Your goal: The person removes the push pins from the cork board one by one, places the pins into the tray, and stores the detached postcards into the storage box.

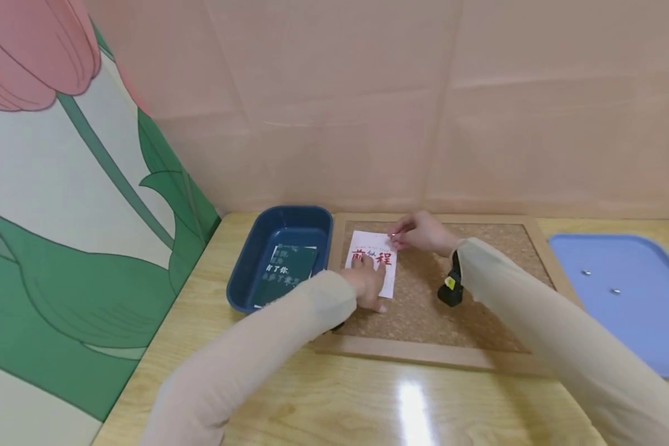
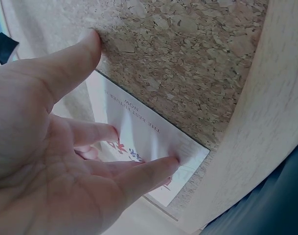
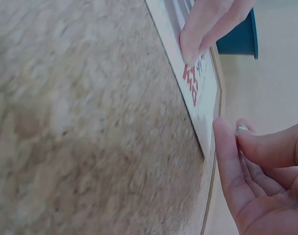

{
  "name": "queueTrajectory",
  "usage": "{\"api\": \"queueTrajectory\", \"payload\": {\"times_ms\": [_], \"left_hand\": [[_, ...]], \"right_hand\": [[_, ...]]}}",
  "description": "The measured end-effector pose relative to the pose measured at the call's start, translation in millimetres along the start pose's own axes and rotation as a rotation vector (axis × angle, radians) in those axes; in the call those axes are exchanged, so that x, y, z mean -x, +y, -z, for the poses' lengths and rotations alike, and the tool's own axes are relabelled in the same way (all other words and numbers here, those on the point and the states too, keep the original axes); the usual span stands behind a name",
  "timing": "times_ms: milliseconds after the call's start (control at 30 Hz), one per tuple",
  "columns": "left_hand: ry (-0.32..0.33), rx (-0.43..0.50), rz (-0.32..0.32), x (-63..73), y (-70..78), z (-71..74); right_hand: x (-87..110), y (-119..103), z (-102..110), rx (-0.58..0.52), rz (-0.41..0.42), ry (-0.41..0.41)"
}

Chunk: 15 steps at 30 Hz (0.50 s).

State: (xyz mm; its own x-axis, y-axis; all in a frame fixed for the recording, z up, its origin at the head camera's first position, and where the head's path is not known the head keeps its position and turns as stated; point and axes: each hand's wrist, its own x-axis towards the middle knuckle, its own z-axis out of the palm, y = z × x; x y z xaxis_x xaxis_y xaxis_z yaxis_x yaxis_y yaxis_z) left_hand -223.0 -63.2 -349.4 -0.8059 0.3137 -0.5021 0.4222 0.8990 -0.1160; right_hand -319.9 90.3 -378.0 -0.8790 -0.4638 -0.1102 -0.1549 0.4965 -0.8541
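Observation:
A white card (image 1: 389, 282) with red and blue characters lies flat on the left part of a wood-framed corkboard (image 1: 424, 319). Spread over its lower part, my left hand (image 1: 367, 285) rests its fingertips on the printed side. In the left wrist view those fingers (image 2: 153, 176) are fairly straight, while the thumb (image 2: 82, 54) reaches past the card's edge toward the cork. At the card's upper right corner, my right hand (image 1: 424, 232) pinches a small shiny thumbtack (image 3: 242, 128) between thumb and forefinger. Most of the tack is hidden by the fingertips.
Left of the board stands a dark blue bin (image 1: 235, 288) holding dark green cards (image 1: 290, 269) with white writing. A light blue tray (image 1: 647, 334) on the right carries two small metal tacks (image 1: 616, 291). A wall rises behind the wooden table (image 1: 334, 396).

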Motion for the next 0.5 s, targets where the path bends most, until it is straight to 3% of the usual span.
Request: {"api": "queueTrajectory", "payload": {"times_ms": [200, 500], "left_hand": [[0.010, -0.055, -0.014, -0.7, 1.3, 2.5], [0.001, -0.054, -0.023, -2.0, 3.2, 1.9]], "right_hand": [[4.5, 1.0, 7.0, -0.030, -0.005, 0.007], [12.9, 10.5, 16.0, -0.065, -0.014, 0.005]]}}
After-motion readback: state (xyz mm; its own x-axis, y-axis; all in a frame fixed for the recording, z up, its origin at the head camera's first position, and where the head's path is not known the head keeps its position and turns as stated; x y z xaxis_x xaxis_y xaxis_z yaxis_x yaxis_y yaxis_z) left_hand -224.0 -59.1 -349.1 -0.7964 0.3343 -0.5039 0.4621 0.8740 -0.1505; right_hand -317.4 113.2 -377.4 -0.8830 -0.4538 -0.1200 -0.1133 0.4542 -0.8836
